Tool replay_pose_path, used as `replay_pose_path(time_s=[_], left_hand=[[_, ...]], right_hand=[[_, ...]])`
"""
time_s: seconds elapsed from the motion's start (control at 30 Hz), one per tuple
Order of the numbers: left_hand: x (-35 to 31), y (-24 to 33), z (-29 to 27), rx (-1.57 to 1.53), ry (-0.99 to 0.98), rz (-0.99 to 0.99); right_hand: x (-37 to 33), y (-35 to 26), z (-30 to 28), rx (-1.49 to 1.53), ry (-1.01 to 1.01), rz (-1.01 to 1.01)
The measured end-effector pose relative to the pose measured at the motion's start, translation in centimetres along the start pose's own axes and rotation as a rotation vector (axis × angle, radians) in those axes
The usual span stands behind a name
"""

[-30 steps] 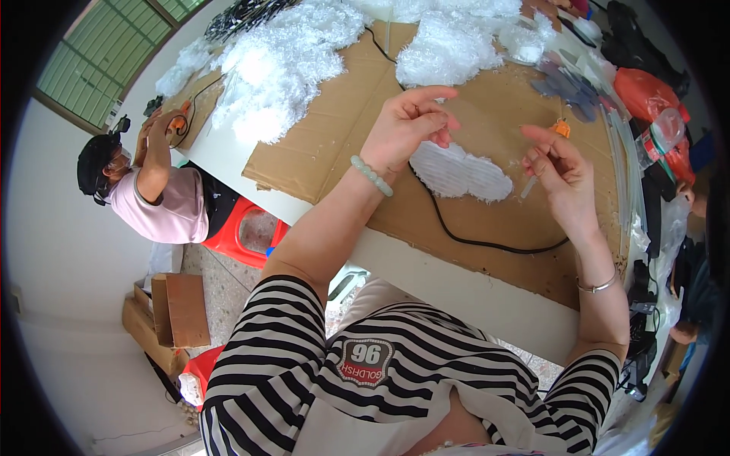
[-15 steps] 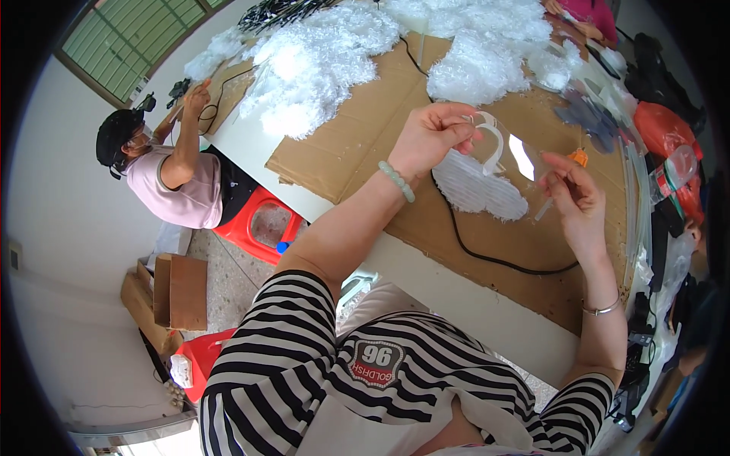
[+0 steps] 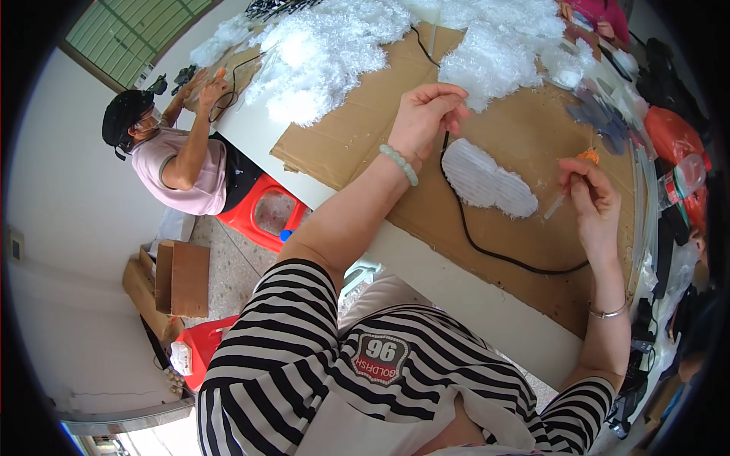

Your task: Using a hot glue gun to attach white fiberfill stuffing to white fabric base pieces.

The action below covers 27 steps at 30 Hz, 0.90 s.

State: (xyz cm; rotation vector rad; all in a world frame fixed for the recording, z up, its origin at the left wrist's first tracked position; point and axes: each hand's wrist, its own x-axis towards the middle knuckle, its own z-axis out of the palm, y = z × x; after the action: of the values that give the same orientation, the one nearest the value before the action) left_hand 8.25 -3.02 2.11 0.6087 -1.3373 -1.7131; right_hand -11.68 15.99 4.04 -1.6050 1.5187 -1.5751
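Note:
My left hand, with a beaded bracelet at the wrist, is raised over the cardboard. Its fingers are curled together, and whatever they may hold does not show. To the right, my right hand is closed in a pinch at a thin translucent stick slanting down to the left. An orange piece shows just beyond these fingers; whether it joins the stick is hidden. Between and below both hands lies a white, ribbed, cloud-shaped pad. A black cord curves around it toward my right wrist.
Brown cardboard covers much of the white table. Heaps of clear, crinkly plastic lie along the far side. A red bag and clear bottle are at the right. A co-worker sits on a red stool.
The white curved band and shiny clear film between my hands no longer show. My left hand is slightly higher in the picture; my right is slightly farther right.

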Motion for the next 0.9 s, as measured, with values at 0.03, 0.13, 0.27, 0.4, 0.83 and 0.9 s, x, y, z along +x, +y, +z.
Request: replay_pose_path(time_s=[0.03, 0.13, 0.27, 0.4, 0.83, 0.9], left_hand=[[0.1, -0.1, -0.2, 0.0, 0.001, -0.003], [0.4, -0.2, -0.5, -0.029, 0.03, -0.006], [0.1, -0.1, -0.1, -0.012, 0.022, 0.004], [-0.1, -0.2, 0.0, 0.003, 0.017, 0.011], [0.1, -0.2, -0.3, 0.276, -0.175, -0.023], [0.0, -0.2, -0.2, 0.365, -0.248, -0.031]], right_hand=[[0.0, 0.1, 0.0, 0.001, -0.001, 0.003], [0.0, 0.2, -0.2, -0.023, -0.011, -0.004], [-0.1, 0.4, -0.4, -0.02, -0.017, -0.016], [-0.3, 0.8, -0.6, -0.012, -0.014, -0.027], [-0.2, 0.6, -1.0, -0.114, 0.082, 0.057], [0.0, 1.3, -1.3, 0.012, 0.064, 0.113]])
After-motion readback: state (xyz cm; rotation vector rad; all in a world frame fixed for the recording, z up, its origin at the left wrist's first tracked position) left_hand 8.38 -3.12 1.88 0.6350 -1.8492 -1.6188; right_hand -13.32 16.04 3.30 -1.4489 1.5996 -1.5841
